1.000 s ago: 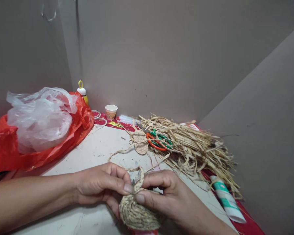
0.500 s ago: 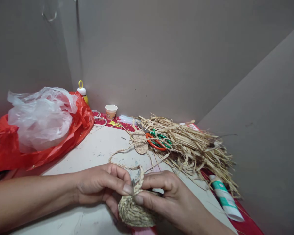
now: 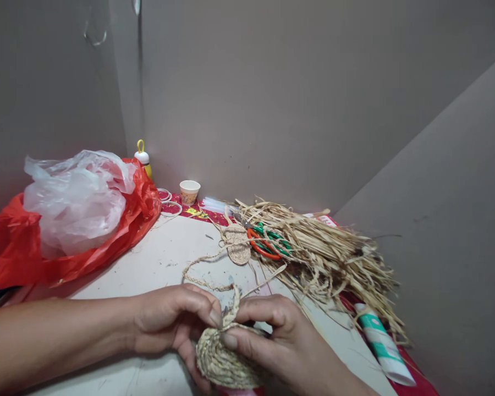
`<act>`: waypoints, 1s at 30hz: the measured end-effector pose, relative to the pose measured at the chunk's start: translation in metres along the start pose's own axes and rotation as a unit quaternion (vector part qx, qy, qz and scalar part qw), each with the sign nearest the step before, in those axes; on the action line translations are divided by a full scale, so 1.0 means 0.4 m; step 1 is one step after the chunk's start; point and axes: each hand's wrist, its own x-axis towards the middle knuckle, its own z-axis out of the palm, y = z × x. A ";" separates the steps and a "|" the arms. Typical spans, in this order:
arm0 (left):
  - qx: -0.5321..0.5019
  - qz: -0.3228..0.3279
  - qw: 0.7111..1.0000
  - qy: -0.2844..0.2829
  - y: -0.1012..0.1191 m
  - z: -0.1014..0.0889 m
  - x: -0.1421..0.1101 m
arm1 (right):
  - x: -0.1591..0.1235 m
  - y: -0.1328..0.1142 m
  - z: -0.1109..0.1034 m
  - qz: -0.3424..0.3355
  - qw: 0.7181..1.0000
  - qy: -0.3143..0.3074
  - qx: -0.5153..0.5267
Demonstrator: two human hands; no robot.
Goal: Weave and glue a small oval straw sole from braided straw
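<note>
Coiled piece: between both hands, at the near side of the table.
Left hand: gripping its upper rim at the foot of the braid.
Right hand: pinching the same rim, thumb nearest the viewer.
Braid handling: best laid untwisted, snug against the outer row, under even tension.

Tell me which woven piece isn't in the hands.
The pale oval piece, lying beside the scissors. The other, a coiled piece, is held by the left hand and right hand.
</note>
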 end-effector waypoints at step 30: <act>0.030 -0.025 0.997 0.064 -0.027 -0.009 0.016 | 0.007 -0.026 0.030 0.046 0.998 0.049 0.004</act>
